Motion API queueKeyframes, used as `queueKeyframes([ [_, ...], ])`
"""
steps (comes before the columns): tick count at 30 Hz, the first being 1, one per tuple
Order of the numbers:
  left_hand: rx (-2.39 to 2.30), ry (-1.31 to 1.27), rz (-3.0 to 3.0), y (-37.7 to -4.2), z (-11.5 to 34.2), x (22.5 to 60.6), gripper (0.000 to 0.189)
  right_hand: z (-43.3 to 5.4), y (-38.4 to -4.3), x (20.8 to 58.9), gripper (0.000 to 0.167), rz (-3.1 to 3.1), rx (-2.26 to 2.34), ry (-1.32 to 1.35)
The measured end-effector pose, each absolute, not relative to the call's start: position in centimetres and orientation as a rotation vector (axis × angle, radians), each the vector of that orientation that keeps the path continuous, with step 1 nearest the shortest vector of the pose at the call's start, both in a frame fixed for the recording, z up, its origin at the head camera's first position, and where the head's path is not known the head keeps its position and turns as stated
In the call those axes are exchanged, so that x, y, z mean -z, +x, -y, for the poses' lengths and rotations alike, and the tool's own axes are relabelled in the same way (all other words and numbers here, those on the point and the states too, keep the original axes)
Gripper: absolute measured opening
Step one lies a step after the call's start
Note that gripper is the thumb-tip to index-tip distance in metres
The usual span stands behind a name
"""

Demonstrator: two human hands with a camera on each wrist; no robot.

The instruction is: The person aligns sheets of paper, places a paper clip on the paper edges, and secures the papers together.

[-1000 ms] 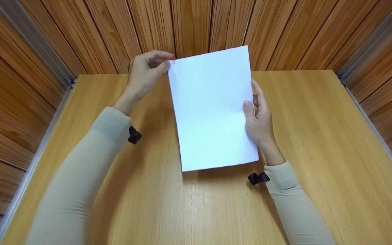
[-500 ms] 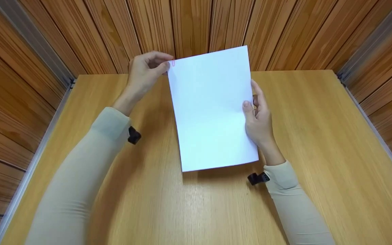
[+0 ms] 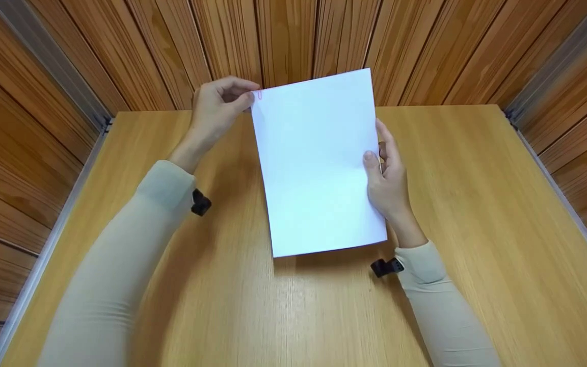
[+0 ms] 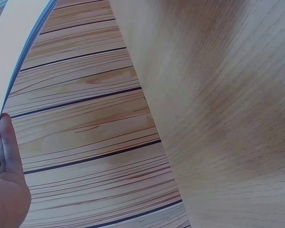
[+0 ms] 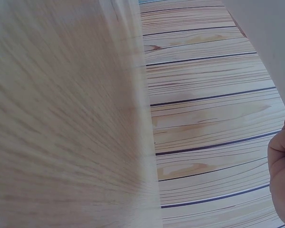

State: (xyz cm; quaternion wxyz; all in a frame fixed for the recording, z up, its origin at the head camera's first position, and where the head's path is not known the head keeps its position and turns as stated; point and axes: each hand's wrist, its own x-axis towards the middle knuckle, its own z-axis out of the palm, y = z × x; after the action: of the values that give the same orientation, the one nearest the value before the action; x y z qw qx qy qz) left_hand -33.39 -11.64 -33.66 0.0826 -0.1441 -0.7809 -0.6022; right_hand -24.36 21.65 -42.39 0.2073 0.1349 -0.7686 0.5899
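A thin stack of white paper [image 3: 319, 163] is held up above the table, tilted, its layered edges [image 4: 26, 50] showing in the left wrist view. My left hand [image 3: 217, 109] pinches the top left corner between thumb and fingers. Right beside those fingertips, a small pink paper clip [image 3: 260, 95] sits over the top edge of the stack. Halfway down the opposite side, my right hand [image 3: 389, 178] grips the stack, thumb on the front and the other fingers mostly hidden behind. The right wrist view catches only part of this hand [image 5: 282, 171] and the paper's edge.
A light wooden table [image 3: 477, 204] lies below both hands. Behind it stands a wall of brown wooden planks [image 3: 416, 46], with more plank walls at left and right. Each sleeve cuff carries a small black camera [image 3: 387, 267].
The paper clip has slid slightly down onto the sheets at the top edge. Both hands and the paper stack have stayed almost still.
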Motion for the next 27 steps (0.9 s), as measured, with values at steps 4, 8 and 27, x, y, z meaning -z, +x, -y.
queueKeyframes([
  [4,1.781,-0.422,2.343,-33.38,11.70,33.68,0.016,-21.59,-24.31,42.33,0.058,2.143,-1.647,0.375],
  [8,1.776,-0.403,2.351,-33.31,11.76,33.70,0.016,-21.54,-24.33,42.35,0.057,2.145,-1.664,0.371],
  [27,1.732,-0.352,2.401,-33.37,11.95,33.69,0.015,-21.55,-24.54,42.48,0.056,2.147,-1.617,0.388],
])
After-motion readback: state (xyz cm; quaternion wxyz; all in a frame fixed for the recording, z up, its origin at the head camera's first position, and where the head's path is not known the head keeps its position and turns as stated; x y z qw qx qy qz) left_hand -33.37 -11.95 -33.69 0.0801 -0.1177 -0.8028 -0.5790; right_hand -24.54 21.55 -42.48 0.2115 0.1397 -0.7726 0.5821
